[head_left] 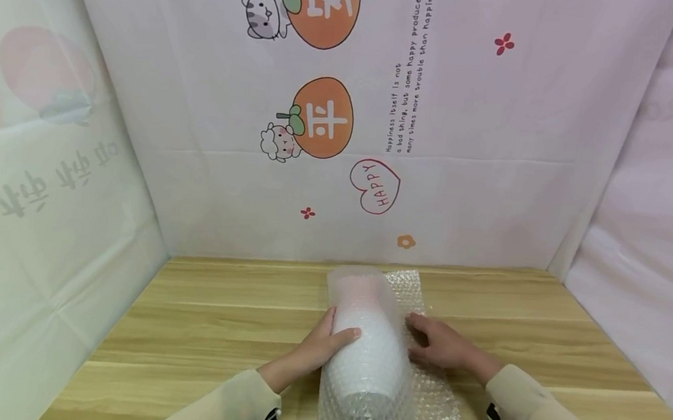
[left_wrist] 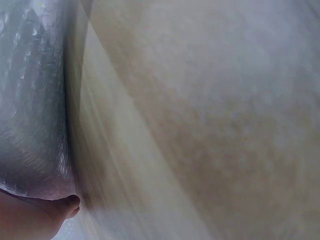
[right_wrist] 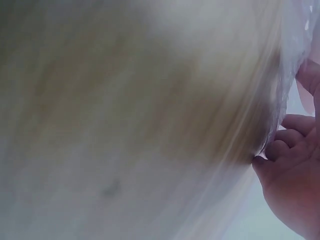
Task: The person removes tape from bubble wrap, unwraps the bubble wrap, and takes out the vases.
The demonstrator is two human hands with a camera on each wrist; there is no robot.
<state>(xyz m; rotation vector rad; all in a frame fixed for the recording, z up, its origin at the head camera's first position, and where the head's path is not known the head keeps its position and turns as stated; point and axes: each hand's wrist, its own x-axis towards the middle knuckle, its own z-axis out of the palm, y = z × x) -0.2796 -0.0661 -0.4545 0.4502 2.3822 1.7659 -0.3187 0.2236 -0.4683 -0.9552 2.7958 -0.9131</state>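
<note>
A white vase, pinkish toward its far end, lies on its side inside clear bubble wrap. My left hand holds the vase from the left through the wrap, its thumb across the top. In the left wrist view, the wrapped side of the vase fills the left edge above the fingers. On the other side, my right hand grips the loose wrap beside the vase. Its curled fingers show at the edge of the plastic in the right wrist view.
Beneath everything is a wood-grain tabletop. A printed white cloth hangs along its back edge, with more pale cloth at the left and right. The wrap's flat part stretches along the right of the vase toward the front.
</note>
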